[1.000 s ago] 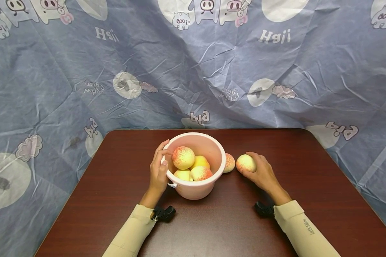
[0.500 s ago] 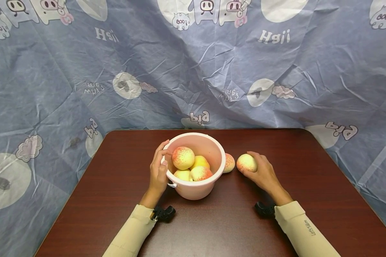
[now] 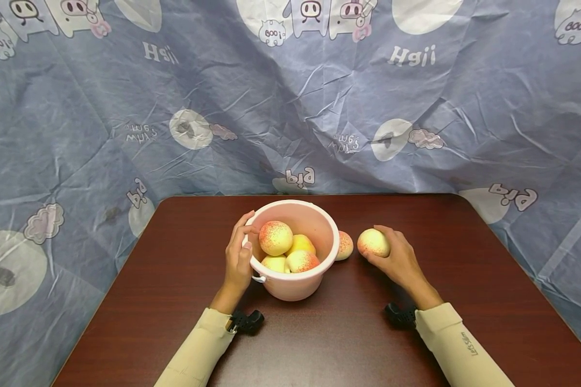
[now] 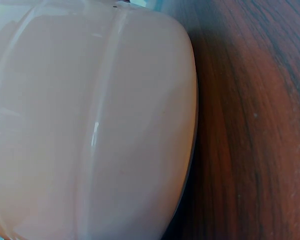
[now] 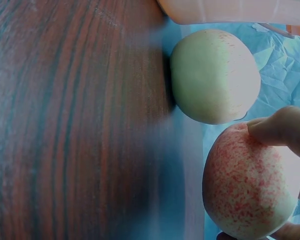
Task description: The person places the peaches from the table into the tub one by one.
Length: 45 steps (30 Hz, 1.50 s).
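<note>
A pink bucket (image 3: 292, 287) stands on the table with several yellow-and-red peaches in it, the topmost peach (image 3: 276, 238) leaning near its left rim. My left hand (image 3: 239, 258) grips the bucket's left side, thumb and fingers at the rim. To the right, my right hand (image 3: 401, 263) holds a speckled peach (image 3: 374, 243) between thumb and fingers; in the right wrist view this held peach (image 5: 249, 185) appears raised off the wood. Another peach (image 3: 345, 245) rests on the table close by the bucket's right side, partly hidden by it. The left wrist view shows mostly bucket wall (image 4: 135, 125).
The dark brown wooden table (image 3: 339, 344) ends at a back edge in front of a blue printed cloth (image 3: 252, 107). A white handle joint (image 3: 259, 279) sticks out at the bucket's lower left rim. Black camera mounts sit on both wrists.
My right hand has shifted slightly right and up with the peach. The left hand, the bucket and the other peaches stay as they were.
</note>
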### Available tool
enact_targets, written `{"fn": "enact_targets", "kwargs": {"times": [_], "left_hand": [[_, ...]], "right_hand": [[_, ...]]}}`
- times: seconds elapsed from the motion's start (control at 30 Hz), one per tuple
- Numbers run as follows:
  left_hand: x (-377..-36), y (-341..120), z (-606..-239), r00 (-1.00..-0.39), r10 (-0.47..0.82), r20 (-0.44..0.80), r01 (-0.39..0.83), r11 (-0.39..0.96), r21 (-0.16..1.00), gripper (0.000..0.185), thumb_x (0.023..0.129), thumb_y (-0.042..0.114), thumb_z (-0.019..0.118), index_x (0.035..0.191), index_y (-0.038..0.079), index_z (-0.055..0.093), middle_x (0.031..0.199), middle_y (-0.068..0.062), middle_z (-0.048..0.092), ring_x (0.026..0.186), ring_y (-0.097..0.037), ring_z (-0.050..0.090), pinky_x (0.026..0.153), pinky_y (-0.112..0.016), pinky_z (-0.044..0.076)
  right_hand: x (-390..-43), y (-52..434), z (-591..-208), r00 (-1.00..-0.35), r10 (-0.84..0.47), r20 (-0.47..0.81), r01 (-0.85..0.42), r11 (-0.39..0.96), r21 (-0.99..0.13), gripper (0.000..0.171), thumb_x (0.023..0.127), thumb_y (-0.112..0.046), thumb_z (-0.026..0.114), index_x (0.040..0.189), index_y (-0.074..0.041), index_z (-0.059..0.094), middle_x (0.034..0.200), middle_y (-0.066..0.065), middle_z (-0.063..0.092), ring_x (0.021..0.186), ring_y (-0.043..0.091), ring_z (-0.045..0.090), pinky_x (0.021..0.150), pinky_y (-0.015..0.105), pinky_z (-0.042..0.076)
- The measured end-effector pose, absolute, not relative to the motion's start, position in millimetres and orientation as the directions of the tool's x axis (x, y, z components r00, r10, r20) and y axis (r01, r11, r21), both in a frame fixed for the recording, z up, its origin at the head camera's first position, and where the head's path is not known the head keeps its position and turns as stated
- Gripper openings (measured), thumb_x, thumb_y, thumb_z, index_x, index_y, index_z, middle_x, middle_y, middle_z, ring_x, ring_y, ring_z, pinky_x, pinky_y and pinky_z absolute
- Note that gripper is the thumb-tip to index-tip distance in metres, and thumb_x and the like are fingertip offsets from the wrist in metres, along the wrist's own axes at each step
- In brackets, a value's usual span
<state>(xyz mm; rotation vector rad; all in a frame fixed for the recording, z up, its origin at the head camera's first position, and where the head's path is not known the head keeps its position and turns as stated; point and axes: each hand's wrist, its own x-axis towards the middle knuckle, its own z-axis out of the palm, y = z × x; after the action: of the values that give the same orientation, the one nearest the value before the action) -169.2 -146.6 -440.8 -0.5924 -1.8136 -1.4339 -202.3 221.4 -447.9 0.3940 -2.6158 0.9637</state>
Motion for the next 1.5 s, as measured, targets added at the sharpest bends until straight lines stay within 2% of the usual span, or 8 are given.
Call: {"fn": "enact_targets", "kwargs": {"times": [0.2,0.73,1.5], "left_hand": [[-170,-147,-441,-0.62,-0.088,0.78,0.74,0.264,0.618,0.049,0.093,0.038,0.036,0.1,-0.006,0.055,0.14,-0.02,0.047,0.132,-0.032,0.042,0.108,-0.046,0.029],[-169,-147,-442,-0.622,-0.091,0.778,0.738,0.266,0.621,0.051,0.093,0.042,0.036,0.1,-0.005,0.056,0.139,-0.024,0.047,0.132,-0.032,0.042,0.108,-0.047,0.03],[-169,-147,-442,-0.628,-0.09,0.773,0.732,0.269,0.626,0.049,0.093,0.039,0.036,0.1,-0.005,0.055,0.141,-0.019,0.047,0.132,-0.031,0.042,0.107,-0.048,0.03]], "right_hand": [[-201,220,-444,-0.908,-0.133,0.398,-0.361,0.729,-0.582,0.068,0.074,-0.027,0.081,0.134,-0.011,0.052,0.119,0.021,0.054,0.099,0.038,0.056,0.079,0.053,0.044],[-197,215,-434,-0.882,-0.133,0.452,-0.4,0.719,-0.569,0.069,0.073,-0.027,0.082,0.134,-0.012,0.053,0.118,0.019,0.056,0.096,0.036,0.057,0.076,0.052,0.045],[-192,200,-413,-0.848,-0.119,0.516,-0.444,0.691,-0.571,0.07,0.07,-0.028,0.084,0.132,-0.015,0.056,0.115,0.015,0.059,0.096,0.032,0.058,0.076,0.049,0.045]]}}
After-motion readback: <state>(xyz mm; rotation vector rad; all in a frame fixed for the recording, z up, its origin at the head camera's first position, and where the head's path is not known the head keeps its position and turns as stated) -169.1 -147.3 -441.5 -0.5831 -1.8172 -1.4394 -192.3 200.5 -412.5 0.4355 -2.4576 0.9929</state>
